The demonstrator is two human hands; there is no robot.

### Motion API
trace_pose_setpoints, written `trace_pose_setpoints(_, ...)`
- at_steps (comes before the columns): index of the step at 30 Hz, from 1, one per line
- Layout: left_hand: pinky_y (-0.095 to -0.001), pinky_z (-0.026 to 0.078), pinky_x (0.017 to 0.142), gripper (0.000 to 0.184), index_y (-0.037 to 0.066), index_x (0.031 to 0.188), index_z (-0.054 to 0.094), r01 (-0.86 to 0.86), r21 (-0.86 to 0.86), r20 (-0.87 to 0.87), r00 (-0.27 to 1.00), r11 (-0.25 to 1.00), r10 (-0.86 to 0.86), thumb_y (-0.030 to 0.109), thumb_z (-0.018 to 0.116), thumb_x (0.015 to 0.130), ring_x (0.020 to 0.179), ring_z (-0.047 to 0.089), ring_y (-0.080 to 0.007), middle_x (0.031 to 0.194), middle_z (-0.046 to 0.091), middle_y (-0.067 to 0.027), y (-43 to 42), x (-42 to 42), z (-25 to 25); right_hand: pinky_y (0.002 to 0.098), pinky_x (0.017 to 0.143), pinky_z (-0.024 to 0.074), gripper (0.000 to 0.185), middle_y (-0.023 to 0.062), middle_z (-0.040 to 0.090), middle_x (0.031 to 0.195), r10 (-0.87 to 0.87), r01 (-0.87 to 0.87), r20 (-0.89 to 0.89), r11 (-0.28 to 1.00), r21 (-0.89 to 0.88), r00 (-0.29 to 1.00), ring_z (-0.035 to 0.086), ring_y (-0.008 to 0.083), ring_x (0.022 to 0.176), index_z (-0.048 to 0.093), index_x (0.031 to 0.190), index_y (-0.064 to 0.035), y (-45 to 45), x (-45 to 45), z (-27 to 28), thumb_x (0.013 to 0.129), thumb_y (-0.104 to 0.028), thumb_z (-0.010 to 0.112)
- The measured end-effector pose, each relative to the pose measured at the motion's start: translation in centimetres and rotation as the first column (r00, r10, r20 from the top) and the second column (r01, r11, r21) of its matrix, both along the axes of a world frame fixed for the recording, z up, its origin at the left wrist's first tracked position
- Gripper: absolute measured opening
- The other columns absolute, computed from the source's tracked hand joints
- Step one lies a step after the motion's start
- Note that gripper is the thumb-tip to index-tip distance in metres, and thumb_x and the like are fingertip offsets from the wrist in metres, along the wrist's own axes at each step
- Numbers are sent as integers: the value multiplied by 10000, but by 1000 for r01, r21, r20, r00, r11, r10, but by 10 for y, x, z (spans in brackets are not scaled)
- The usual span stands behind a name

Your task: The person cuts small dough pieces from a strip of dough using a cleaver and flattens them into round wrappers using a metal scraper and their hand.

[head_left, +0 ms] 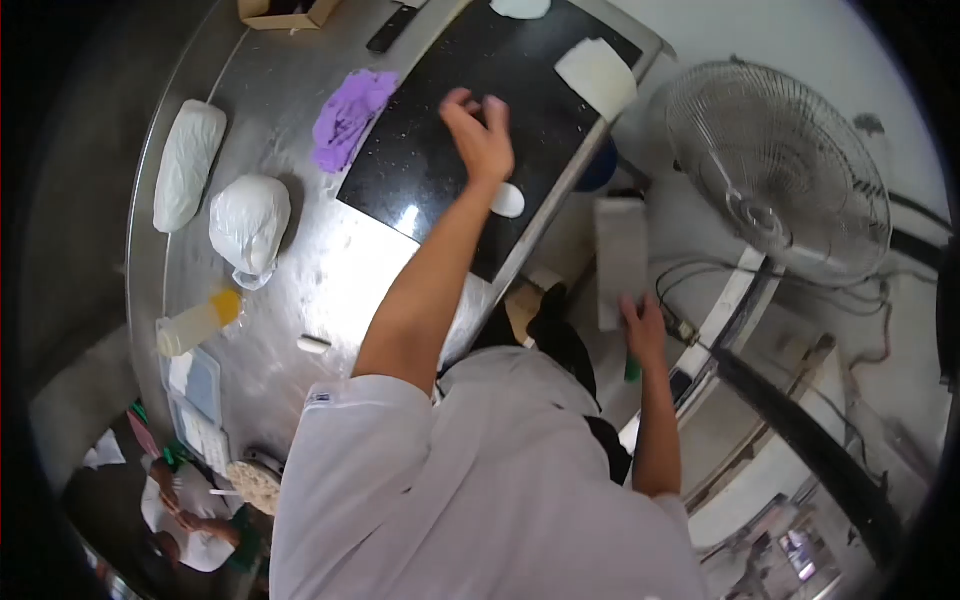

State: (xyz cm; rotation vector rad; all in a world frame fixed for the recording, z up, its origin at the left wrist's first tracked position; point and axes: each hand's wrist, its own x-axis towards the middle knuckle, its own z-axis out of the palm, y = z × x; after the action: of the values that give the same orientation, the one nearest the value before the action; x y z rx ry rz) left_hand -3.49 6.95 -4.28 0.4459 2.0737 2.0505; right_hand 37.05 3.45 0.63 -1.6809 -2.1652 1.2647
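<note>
fingers hold a cleaver, apparently

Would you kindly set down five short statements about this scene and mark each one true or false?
1. The left hand is over the black board. True.
2. The right hand is empty. False: it holds a broad-bladed tool.
3. The purple cloth lies beside the black board. True.
4. The wire-caged fan is at the picture's left. False: it is at the right.
5. A round white bundle rests on the metal table. True.
</note>
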Motion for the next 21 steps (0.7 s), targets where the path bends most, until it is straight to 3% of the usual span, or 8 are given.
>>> trace_pose_setpoints(2, -463, 431, 959, 495, -12, 1319, 455, -102, -56, -181, 979, 993, 91, 266, 655, 962, 1029, 564, -329, 1247, 493, -220, -7, -11, 41, 373, 756, 519, 418, 113, 721, 885, 51, -66, -80, 978, -196, 995, 665, 200, 806, 667, 1153, 25, 13, -60, 28, 972, -349, 713)
trace_pose_setpoints(4, -518, 374, 1061, 573, 25, 1350, 470, 62, -180, -192, 977, 982, -97, 369, 672, 939, 1174, 542, -349, 1352, 474, -223, -13, 1, 56, 412, 739, 520, 446, 153, 725, 898, 234, -292, -331, 947, -137, 914, 681, 260, 780, 678, 1119, 19, 27, -105, 7, 939, -385, 739)
trace_pose_setpoints(5, -518, 374, 1061, 573, 25, 1350, 470, 59, -186, -199, 975, 981, -97, 369, 672, 939, 1174, 542, -349, 1352, 474, -223, -21, 13, 58, 422, 751, 524, 466, 180, 724, 919, 356, -393, -265, 914, -102, 896, 688, 306, 806, 679, 1084, 22, 35, -127, -7, 909, -402, 760)
trace_pose_setpoints(7, -641, 211, 1171, 736, 64, 1423, 467, 141, -649, -505, 654, 747, -562, 556, 642, 904, 1411, 401, -375, 1527, 384, -217, -47, 45, 39, 431, 764, 528, 486, 208, 722, 940, 466, -489, -207, 869, -74, 860, 695, 352, 832, 680, 1049, 26, 49, -157, -22, 879, -418, 781)
trace_pose_setpoints(8, -742, 54, 1172, 902, 105, 1508, 436, 151, -839, -361, 564, 523, -743, 715, 582, 859, 1553, 180, -362, 1649, 255, -187, -67, 54, 3, 442, 778, 534, 494, 218, 721, 960, 521, -539, -146, 828, -155, 841, 693, 390, 867, 678, 1043, 18, 55, -168, -24, 840, -413, 811)
trace_pose_setpoints(9, -744, 41, 1173, 944, 115, 1517, 437, 118, -897, -295, 558, 426, -776, 735, 604, 826, 1562, 150, -360, 1664, 228, -173, -83, 58, 5, 452, 792, 540, 506, 229, 720, 981, 577, -580, -88, 781, -232, 812, 690, 428, 903, 676, 1036, 10, 63, -178, -23, 801, -407, 840)
trace_pose_setpoints(16, -795, 46, 1137, 1065, 180, 1554, 425, 75, -973, -155, 489, 218, -859, 806, 651, 723, 1576, 94, -363, 1697, 191, -113, -37, 36, 36, 506, 857, 552, 697, 249, 726, 998, 615, -613, 100, 788, -52, 782, 707, 430, 979, 612, 1149, -10, 82, -197, 3, 671, -413, 920)
trace_pose_setpoints(21, -841, 88, 1098, 1051, 295, 1583, 388, 14, -944, -303, 362, 331, -882, 848, 625, 722, 1570, 103, -415, 1703, 195, -122, 8, -1, 23, 499, 858, 569, 715, 271, 718, 1036, 566, -572, 92, 817, 68, 819, 706, 441, 995, 597, 1147, 5, 110, -220, -12, 662, -404, 927)
